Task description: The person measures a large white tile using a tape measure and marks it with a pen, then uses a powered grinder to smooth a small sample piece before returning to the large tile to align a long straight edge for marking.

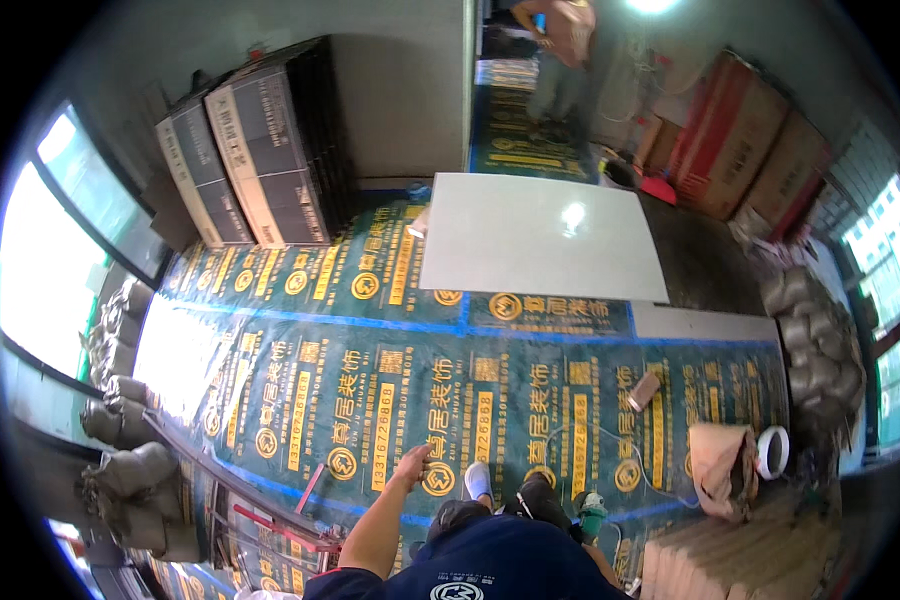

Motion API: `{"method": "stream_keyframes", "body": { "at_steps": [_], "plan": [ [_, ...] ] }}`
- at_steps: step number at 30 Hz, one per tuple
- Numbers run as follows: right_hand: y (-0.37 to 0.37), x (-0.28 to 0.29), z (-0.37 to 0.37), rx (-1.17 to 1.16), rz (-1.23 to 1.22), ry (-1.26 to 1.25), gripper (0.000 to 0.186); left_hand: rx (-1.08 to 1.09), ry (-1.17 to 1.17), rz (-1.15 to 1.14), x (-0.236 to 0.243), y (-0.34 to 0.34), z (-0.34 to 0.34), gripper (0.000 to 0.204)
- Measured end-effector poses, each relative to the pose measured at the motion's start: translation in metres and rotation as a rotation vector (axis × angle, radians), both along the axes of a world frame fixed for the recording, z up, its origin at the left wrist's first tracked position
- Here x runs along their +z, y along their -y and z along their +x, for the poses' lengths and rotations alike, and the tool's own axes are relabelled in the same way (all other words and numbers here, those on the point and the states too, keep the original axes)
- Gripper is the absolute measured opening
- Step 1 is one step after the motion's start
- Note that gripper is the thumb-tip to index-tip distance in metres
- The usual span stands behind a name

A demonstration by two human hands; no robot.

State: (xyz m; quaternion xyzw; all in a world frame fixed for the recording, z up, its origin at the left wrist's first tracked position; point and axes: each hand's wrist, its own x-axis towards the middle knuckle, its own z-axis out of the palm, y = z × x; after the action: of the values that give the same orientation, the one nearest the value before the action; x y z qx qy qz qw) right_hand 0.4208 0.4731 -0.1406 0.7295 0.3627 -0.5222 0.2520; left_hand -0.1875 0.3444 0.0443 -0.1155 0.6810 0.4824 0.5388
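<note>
You held a compact green tool point(592, 512) low on your right side, just beyond your dark shirt point(515, 555), above the printed floor covering point(530, 365). Its paler end pointed away from you. It looked small and partly covered, so its exact kind could not be told.

The floor point(515, 375), sheeted in yellow-printed green, carries tall black-and-cream cartons point(270, 165) at ten o'clock, a brownish oblong block point(645, 391) and brown paper bag point(722, 470) at four, apparently lumpy grey sacks point(815, 335) at three.
</note>
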Motion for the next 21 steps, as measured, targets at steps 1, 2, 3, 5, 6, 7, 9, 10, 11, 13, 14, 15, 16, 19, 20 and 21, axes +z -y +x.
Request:
{"method": "stream_keyframes", "body": {
  "at_steps": [1, 2, 3, 5, 6, 7, 9, 10, 11, 13, 14, 15, 16, 19, 20, 21],
  "plan": [
    [-0.016, -0.008, -0.021, 0.083, 0.038, 0.053, 0.056, -0.044, -0.052, 0.007, 0.007, -0.011, -0.009, 0.041],
    [-0.038, -0.004, -0.036, 0.191, 0.081, 0.121, 0.054, -0.074, -0.100, -0.009, 0.008, -0.011, -0.011, 0.042],
    [-0.062, 0.002, -0.048, 0.100, 0.044, 0.071, 0.054, -0.106, -0.147, -0.027, 0.008, -0.013, -0.012, 0.043],
    [-0.108, 0.019, -0.075, -0.117, -0.031, -0.030, 0.054, -0.189, -0.158, -0.097, 0.020, -0.026, -0.014, 0.044],
    [-0.131, 0.021, -0.082, -0.134, -0.059, -0.068, 0.053, -0.229, -0.087, -0.178, 0.026, -0.027, -0.015, 0.044],
    [-0.151, 0.019, -0.081, -0.157, -0.089, -0.112, 0.052, -0.275, -0.019, -0.259, 0.027, -0.027, -0.014, 0.045],
    [-0.189, 0.007, -0.088, -0.166, -0.196, -0.229, 0.050, -0.425, -0.185, -0.355, -0.034, 0.027, 0.002, 0.049],
    [-0.214, 0.002, -0.092, -0.205, -0.219, -0.278, 0.049, -0.382, -0.067, -0.421, -0.036, 0.021, 0.003, 0.049],
    [-0.242, -0.003, -0.099, -0.244, -0.241, -0.331, 0.048, -0.337, 0.053, -0.487, -0.038, 0.015, 0.004, 0.049],
    [-0.287, 0.018, -0.156, -0.154, -0.187, -0.325, 0.045, -0.086, 0.266, -0.524, -0.029, -0.006, -0.008, 0.045],
    [-0.310, 0.040, -0.184, -0.113, -0.151, -0.302, 0.044, -0.045, 0.283, -0.465, -0.026, -0.020, -0.013, 0.044],
    [-0.332, 0.058, -0.209, -0.080, -0.113, -0.285, 0.043, -0.006, 0.296, -0.415, -0.018, -0.034, -0.022, 0.043],
    [-0.352, 0.078, -0.230, -0.028, -0.083, -0.272, 0.042, 0.050, 0.309, -0.361, -0.016, -0.047, -0.029, 0.043],
    [-0.409, 0.152, -0.306, 0.079, -0.007, -0.298, 0.039, 0.030, 0.040, -0.265, 0.003, -0.112, -0.065, 0.035],
    [-0.423, 0.173, -0.327, 0.110, 0.007, -0.313, 0.038, -0.003, -0.044, -0.256, 0.015, -0.132, -0.073, 0.033],
    [-0.435, 0.191, -0.348, 0.132, 0.014, -0.326, 0.037, 0.016, -0.097, -0.217, 0.017, -0.144, -0.078, 0.033]
  ]
}}
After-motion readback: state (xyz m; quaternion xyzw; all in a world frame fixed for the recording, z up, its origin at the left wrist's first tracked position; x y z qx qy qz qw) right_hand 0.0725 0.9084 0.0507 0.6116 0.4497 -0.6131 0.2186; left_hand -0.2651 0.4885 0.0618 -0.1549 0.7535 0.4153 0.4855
